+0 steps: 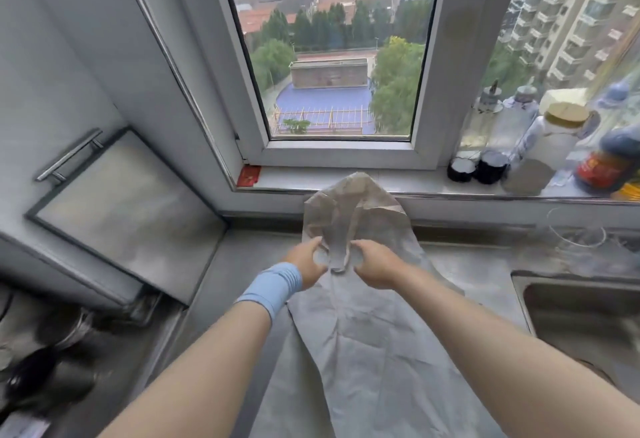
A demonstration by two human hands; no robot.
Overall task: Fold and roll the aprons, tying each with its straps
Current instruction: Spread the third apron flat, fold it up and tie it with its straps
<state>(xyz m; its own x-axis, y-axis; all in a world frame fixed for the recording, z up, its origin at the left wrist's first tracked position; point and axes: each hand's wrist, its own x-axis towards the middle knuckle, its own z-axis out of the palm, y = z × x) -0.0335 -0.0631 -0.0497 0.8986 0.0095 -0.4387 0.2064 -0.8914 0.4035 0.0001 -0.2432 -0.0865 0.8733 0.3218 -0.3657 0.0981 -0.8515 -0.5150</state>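
First fold, I'd say, nothing rolled yet. The apron (363, 351) lies lengthwise on the desk (239, 257), just left of the sink (561, 295), its top end lifted. The left hand (306, 262) and right hand (375, 264) both have fingers curled into the cloth near the top, bunching it. The next move calls for laying the top flat and squaring the edges. The sink rim is close on one side, with bottles (550, 150) behind the sink. There's more open desk away from the sink.
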